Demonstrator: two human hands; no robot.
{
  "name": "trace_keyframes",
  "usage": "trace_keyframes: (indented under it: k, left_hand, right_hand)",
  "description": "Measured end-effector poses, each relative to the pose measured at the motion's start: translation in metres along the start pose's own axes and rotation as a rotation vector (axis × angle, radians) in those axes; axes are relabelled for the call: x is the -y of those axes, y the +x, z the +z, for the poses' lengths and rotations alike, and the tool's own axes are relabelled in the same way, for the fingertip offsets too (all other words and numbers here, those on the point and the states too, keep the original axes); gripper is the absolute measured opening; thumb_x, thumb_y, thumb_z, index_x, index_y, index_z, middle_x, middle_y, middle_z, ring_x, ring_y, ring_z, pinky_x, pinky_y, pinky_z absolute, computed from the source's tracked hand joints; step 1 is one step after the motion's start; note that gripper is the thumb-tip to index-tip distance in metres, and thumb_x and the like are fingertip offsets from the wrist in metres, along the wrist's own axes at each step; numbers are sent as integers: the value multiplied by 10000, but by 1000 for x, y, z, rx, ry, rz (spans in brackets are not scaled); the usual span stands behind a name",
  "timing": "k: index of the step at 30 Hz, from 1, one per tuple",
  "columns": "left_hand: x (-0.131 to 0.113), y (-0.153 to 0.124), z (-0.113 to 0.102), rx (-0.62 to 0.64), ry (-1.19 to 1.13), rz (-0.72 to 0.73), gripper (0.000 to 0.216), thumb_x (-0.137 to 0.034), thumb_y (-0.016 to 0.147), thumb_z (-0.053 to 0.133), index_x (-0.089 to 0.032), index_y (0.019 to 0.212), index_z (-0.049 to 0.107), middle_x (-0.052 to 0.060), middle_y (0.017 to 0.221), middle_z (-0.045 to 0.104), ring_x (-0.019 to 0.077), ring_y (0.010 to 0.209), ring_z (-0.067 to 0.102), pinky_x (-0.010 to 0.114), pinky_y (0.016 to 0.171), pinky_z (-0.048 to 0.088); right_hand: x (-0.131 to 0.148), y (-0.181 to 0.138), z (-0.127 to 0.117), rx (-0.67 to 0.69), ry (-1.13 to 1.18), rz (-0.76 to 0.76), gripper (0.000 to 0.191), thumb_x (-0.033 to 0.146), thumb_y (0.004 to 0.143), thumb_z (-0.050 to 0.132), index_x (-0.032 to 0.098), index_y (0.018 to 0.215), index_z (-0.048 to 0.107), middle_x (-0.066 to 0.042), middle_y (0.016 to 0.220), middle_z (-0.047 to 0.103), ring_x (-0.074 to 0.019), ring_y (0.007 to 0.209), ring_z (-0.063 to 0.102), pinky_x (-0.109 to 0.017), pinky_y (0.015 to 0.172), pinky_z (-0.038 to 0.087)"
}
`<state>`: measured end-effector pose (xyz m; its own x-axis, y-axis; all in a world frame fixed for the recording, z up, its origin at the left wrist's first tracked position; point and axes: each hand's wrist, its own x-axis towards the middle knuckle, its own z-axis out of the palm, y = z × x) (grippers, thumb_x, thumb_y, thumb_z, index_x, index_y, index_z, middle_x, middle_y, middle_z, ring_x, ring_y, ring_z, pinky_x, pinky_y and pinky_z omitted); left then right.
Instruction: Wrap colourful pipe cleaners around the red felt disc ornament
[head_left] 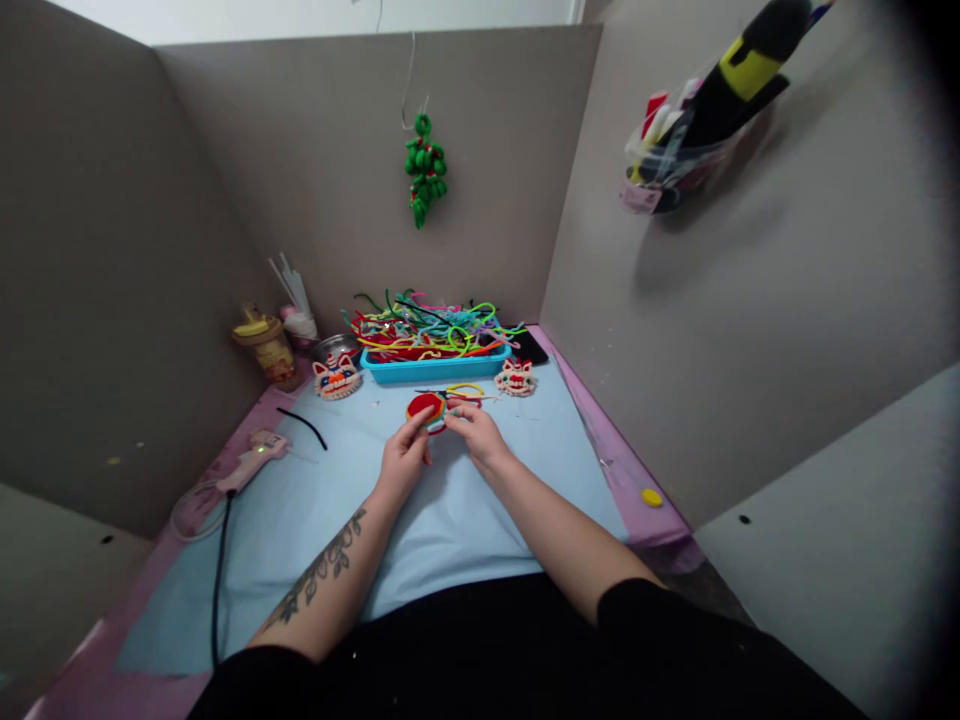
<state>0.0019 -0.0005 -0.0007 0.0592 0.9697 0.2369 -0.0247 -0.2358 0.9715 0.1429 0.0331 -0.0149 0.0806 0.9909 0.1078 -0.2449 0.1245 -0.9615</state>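
Held over the blue cloth is a round red piece with a yellow rim [425,406], apparently coiled from pipe cleaners. My left hand [406,455] is closed on its near left side, index finger lying across it. My right hand [478,436] pinches at its right edge, where light blue and white bits show; what exactly its fingertips hold is too small to make out. Just beyond the hands lie scissors [466,389] with a yellow handle loop, partly hidden. Two lion-head figures, one with orange and blue [337,377] and one in red and white [516,378], flank them.
A blue tray [435,371] heaped with colourful pipe cleaners stands at the back. A pink glue gun [253,460] with a cable lies left, near a black pipe cleaner [304,425] and a drink cup [270,348]. Grey partitions enclose the table; a yellow cap [652,497] lies right.
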Motion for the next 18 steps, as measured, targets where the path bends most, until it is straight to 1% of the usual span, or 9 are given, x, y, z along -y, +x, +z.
trace_keyframes:
  k: [3,5,6,8,10,12,15,18]
  left_hand:
    - [-2,0,2,-43,-34,-15,643,-357,760,641,-190,1352,455,-56,549,544,90,428,494,211,451,375]
    - [-2,2,2,-90,-110,-46,752,-371,726,683,-200,1388,371,-62,590,564,80,439,501,196,445,363]
    - [-2,3,1,-115,-147,-60,769,-374,709,702,-201,1378,364,-63,610,572,70,437,490,189,442,354]
    - [1,6,-1,-154,-195,-70,722,-368,684,730,-197,1307,407,-66,632,579,47,419,448,175,432,327]
    - [4,8,-3,-164,-207,-58,623,-350,678,740,-195,1209,453,-64,646,587,37,419,428,168,436,311]
    - [6,9,-4,-159,-200,-21,551,-328,681,740,-198,1139,461,-52,663,603,49,473,478,168,481,339]
    - [6,7,-4,-140,-164,37,508,-314,677,740,-202,1081,455,-33,685,617,87,585,561,189,567,387]
    - [2,4,-3,-138,-111,65,482,-317,679,733,-207,1048,444,-41,668,604,81,545,536,189,539,359]
  right_hand:
    - [2,0,0,-33,-8,-28,215,385,604,734,196,604,630,-65,1166,589,-250,1172,478,-386,1040,284]
    - [3,-1,-1,-38,-28,-55,194,375,614,723,201,628,638,-66,1197,556,-245,1172,473,-381,1019,312]
    - [3,-1,-1,-35,-52,-75,181,369,620,717,205,643,644,-67,1211,539,-243,1172,472,-379,1005,328]
    - [3,-1,-2,-18,-115,-121,155,357,637,699,213,668,651,-70,1229,516,-239,1172,469,-377,984,348]
    - [3,-2,-2,15,-155,-142,142,354,656,681,218,688,653,-69,1252,504,-235,1181,464,-376,977,355]
    - [2,-2,-2,55,-125,-113,156,363,655,680,216,696,648,-69,1279,501,-241,1190,460,-374,959,369]
    - [3,-2,-1,92,-16,-60,206,392,625,701,205,667,623,-73,1276,514,-256,1181,465,-369,929,393]
    - [5,-3,1,95,23,-71,240,410,593,724,203,639,611,-69,1256,506,-255,1164,462,-362,918,409]
